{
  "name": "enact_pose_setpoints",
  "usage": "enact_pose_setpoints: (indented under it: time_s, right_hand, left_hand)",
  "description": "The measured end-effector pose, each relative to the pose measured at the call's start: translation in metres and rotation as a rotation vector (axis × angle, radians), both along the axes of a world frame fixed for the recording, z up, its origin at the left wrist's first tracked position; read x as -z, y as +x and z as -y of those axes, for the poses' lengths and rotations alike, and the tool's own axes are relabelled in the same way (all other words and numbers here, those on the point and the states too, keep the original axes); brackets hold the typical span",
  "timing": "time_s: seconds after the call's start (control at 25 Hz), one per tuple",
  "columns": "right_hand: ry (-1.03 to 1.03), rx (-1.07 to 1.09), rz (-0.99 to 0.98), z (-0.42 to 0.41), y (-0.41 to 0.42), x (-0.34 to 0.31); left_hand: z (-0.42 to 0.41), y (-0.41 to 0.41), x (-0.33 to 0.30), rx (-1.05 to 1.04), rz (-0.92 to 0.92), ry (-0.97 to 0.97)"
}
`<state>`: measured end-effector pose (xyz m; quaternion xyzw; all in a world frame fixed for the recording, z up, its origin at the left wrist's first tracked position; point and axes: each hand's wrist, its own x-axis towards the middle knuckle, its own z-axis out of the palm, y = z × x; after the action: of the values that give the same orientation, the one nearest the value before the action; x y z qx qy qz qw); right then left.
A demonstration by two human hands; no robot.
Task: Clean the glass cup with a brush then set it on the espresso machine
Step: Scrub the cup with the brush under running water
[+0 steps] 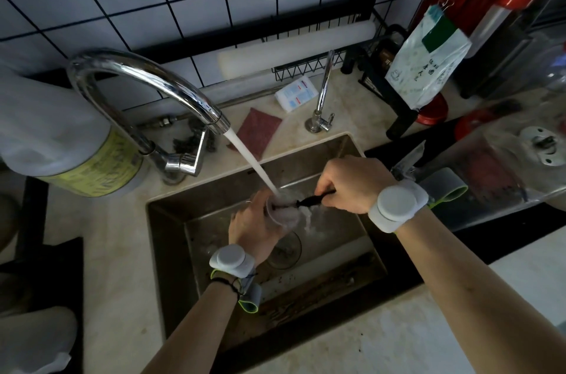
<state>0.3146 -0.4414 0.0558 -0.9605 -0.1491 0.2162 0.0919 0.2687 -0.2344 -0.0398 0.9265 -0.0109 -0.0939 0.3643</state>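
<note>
My left hand (255, 225) grips a small clear glass cup (283, 213) over the steel sink (171, 220), tilted with its mouth toward the right. Water from the chrome tap (147, 79) pours onto the cup's rim and spills down in foam. My right hand (352, 183) pinches the handle of a thin black brush (309, 199), whose head is pushed into the cup's mouth. Both wrists carry grey sensor bands. The espresso machine cannot be made out for certain among the dark and red things at the right edge.
A large white jug with a yellow label (70, 144) stands left of the tap. Behind the sink lie a red scouring pad (258, 131), a white packet (295, 93) and a small chrome tap (321, 98). A clipped plastic bag (428, 58) and clear containers (502, 171) crowd the right.
</note>
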Motion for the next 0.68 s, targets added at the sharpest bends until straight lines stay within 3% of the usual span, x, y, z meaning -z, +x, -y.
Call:
enact_pose_setpoints:
  time_s: [0.12,0.36,0.56,0.68]
  right_hand:
    - [-0.014,-0.011,0.113,-0.007,-0.005,0.004]
    - [0.158,-0.031,-0.322,-0.008,-0.007,0.007]
    - [0.373,0.083,-0.553,-0.002,-0.007,-0.003]
    - [0.459,0.165,-0.600,0.008,-0.010,-0.004]
  left_hand:
    - [-0.007,0.008,0.000,-0.047,-0.037,-0.017]
    - [-0.014,0.008,0.000,0.047,0.008,0.097]
    - [-0.015,0.001,0.006,0.074,0.047,0.103]
    - [-0.022,0.000,0.012,0.054,-0.040,0.086]
